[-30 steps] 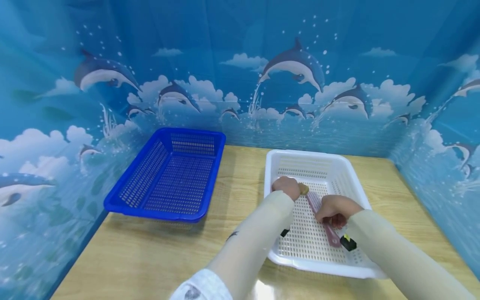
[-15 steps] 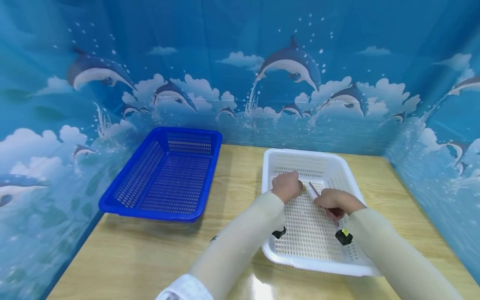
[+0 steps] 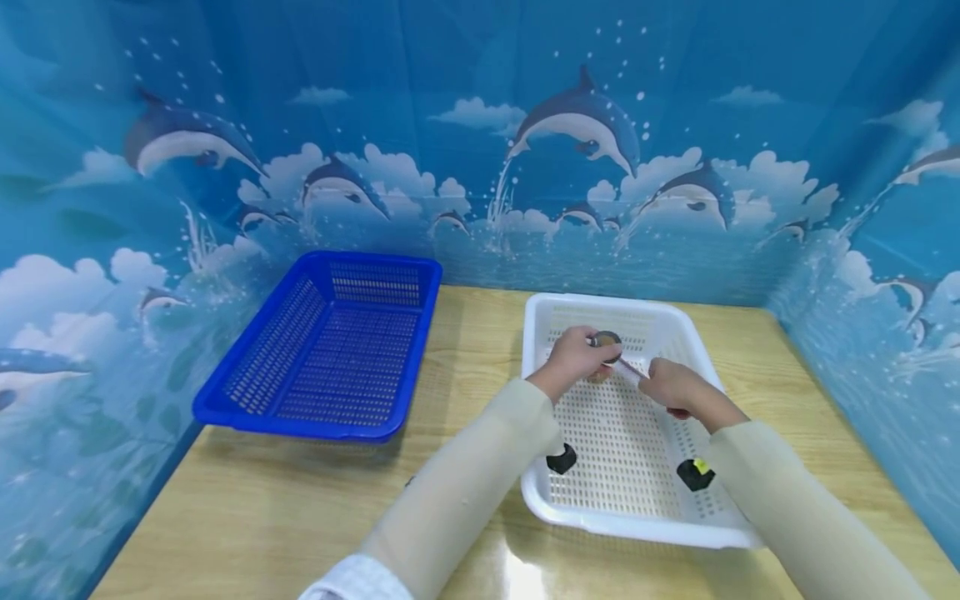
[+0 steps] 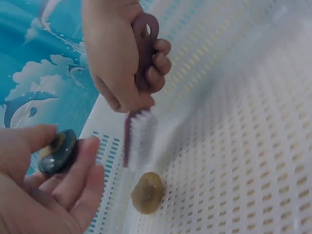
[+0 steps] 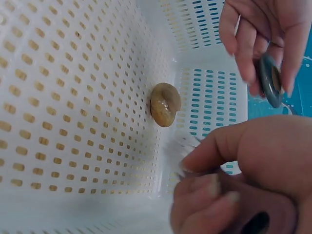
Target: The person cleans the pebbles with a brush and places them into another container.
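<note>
In the head view my left hand is raised over the far part of the white basket. Its thumb and fingers pinch a glossy, dark, rounded shell-like piece with a tan face. Opposite it, my right hand grips a brush by its mauve handle, which has a hole at the end. The left wrist view shows the white bristles pointing down, apart from the dark piece. Beneath them a yellowish-brown, rounded shell-like piece lies on the basket's perforated floor.
A blue perforated basket stands on the wooden table to the left. The white basket's walls rise around both hands. A dolphin-printed blue sheet borders the table at the back and sides.
The right hand has lifted the brush from the basket floor and drawn its bristle end toward the left hand. The left hand has risen and turned, bringing the dark piece into view.
</note>
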Demonstrator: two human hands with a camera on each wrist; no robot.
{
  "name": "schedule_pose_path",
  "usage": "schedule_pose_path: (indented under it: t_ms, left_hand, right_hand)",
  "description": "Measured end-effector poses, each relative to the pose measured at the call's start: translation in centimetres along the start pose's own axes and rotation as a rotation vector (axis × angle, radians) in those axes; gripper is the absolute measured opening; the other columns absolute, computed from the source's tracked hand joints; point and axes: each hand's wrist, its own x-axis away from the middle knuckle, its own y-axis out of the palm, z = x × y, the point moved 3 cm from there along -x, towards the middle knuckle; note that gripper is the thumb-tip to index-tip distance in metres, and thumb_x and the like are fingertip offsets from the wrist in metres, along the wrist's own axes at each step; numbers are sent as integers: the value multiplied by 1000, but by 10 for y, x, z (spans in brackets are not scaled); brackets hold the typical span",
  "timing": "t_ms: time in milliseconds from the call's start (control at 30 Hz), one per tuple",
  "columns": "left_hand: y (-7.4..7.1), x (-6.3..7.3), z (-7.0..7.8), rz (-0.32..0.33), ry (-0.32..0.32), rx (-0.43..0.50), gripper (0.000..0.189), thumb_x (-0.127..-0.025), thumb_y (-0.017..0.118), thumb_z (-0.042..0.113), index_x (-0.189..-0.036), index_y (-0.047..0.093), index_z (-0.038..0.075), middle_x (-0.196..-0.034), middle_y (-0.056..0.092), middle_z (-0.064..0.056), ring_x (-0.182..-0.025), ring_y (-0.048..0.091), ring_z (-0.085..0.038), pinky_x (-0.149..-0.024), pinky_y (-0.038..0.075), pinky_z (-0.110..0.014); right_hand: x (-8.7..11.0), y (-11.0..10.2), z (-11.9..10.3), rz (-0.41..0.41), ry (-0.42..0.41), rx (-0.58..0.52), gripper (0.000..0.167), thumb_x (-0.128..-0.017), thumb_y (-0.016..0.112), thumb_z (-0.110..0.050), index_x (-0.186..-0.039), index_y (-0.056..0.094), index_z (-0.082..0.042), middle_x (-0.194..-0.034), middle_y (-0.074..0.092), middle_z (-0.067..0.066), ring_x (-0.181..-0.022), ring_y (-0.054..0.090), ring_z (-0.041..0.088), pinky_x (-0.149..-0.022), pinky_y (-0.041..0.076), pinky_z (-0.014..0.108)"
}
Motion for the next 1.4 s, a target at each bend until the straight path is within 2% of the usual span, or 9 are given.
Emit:
schedule_pose_path:
  t_ms: [133,300,433,600,733,900,1000,1233,1400]
  left_hand:
    - [4,-3,-1,4,-59,203,34,-100,57,26,-123,60,0,-90,69,-9,-85,72,-27,-76,58,-35]
    - [2,-3,0,-8,-97,334,40,-105,45,27,-131,55,-2,-98,70,-14,-91,71,-26,-89,54,-40]
    - [-3,-2,1,4,-92,377,42,-105,46,23,-137,50,-3,-108,68,-16,-95,70,-25,-90,54,-37]
    - [-9,-4,-1,53,-109,414,39,-102,52,20,-134,54,-4,-110,66,-17,-96,69,-25,-81,57,-27]
    - [-11,-7,-4,45,-124,466,39,-102,52,17,-133,53,-6,-112,66,-19,-101,68,-27,-81,57,-26]
    - [-12,-9,-7,22,-152,485,39,-102,52,17,-134,52,-6,-114,66,-20,-103,67,-28,-82,57,-27]
    - [-12,-10,-8,22,-158,491,39,-102,52,16,-133,52,-7,-113,66,-20,-104,67,-29,-83,57,-28]
    - [-13,-11,-13,70,-151,453,38,-102,51,15,-133,53,-8,-108,68,-21,-98,69,-28,-79,57,-26]
    - [-15,-12,-14,56,-142,399,34,-103,48,12,-130,56,-7,-105,69,-21,-98,69,-27,-80,57,-27]
  right_hand:
    - [2,-5,-4,86,-69,40,33,-96,42,-19,-113,36,9,-70,42,7,-47,34,11,-43,34,22]
    - [5,-14,-7,185,-136,28,52,-97,42,-21,-134,26,12,-76,51,12,-54,45,17,-48,41,28]
    - [9,-21,-9,299,-219,28,57,-97,42,-19,-144,22,8,-77,53,13,-61,51,21,-52,43,31]
    - [14,-26,-11,445,-320,-26,52,-99,43,-17,-147,28,-6,-72,59,11,-54,49,18,-47,41,30]
    - [16,-24,-11,523,-410,-53,48,-100,47,-17,-147,34,-10,-67,58,9,-50,46,16,-43,39,29]
    - [15,-20,-11,563,-490,-40,48,-100,51,-17,-146,39,-11,-59,44,2,-49,36,14,-43,33,27]
    - [15,-19,-10,575,-530,-42,47,-101,51,-20,-145,40,-12,-58,44,1,-48,36,13,-43,33,27]
    - [12,-14,-10,486,-581,-69,47,-101,53,-28,-144,42,-14,-57,47,0,-47,39,13,-42,35,27]
    - [9,-4,-16,448,-608,-18,48,-102,51,-35,-144,43,-15,-55,46,-2,-46,38,12,-43,36,28]
